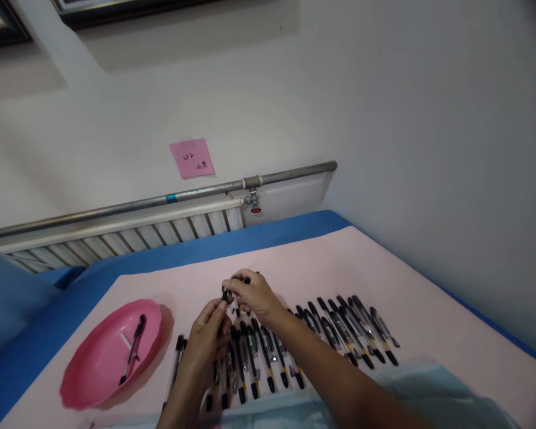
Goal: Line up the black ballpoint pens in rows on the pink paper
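My left hand (204,338) is closed around a black pen (224,294), whose upper end shows above the thumb. Just above and to the right, my right hand (258,298) pinches at the top of that pen. A small black pen part (247,280) shows among the right fingers; whether it is a cap is too small to tell. Below both hands lie several black-capped clear pens (265,351) in a slanted row, partly hidden by the hands and forearms. More pens (339,325) of the same kind lie to the right.
On the left stands a pink oval dish (89,351) with a pen (134,348) and a small white stick (125,341) in it. Pink paper (321,262) covers the blue tabletop (286,229). Behind are a radiator (161,229), a metal pipe (205,192) and a wall.
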Available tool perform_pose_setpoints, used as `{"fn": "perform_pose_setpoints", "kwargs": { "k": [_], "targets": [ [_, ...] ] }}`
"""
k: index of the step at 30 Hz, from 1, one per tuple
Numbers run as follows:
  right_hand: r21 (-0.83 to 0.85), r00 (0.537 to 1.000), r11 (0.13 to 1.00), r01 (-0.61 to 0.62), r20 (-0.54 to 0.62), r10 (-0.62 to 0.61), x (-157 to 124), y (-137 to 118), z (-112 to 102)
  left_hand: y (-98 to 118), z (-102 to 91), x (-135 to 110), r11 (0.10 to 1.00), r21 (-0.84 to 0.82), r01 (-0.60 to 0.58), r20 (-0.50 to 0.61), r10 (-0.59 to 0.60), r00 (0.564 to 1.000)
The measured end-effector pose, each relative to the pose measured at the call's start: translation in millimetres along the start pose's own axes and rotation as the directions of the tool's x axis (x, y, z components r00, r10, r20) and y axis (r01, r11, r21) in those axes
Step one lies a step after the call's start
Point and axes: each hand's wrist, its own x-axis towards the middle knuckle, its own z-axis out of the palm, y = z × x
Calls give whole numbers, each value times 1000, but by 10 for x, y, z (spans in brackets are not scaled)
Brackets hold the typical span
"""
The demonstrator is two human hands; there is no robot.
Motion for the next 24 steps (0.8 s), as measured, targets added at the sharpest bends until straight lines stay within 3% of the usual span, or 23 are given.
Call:
{"fn": "perform_pose_setpoints", "kwargs": {
  "k": [5, 9, 16, 21, 24],
  "targets": [
    [22, 1000, 999, -28, -9, 29, -39, 24, 68, -14, -36, 23, 1000, 2, 26, 8, -26, 1000],
    [131, 993, 987, -94, 86, 83, -48, -19, 37, -7, -71, 34, 997, -44, 65, 65, -62, 996],
    [-113, 998, 992, 58, -5, -59, -28, 68, 51, -17, -88, 38, 998, -6, 57, 35, -57, 998],
    [22, 990, 993, -117, 80, 115, -63, 20, 57, -27, -114, 47, 996, -49, 77, 68, -73, 995],
    [24, 992, 994, -108, 61, 107, -73, 13, 67, -23, -119, 38, 998, -24, 63, 55, -62, 997]
  ]
}}
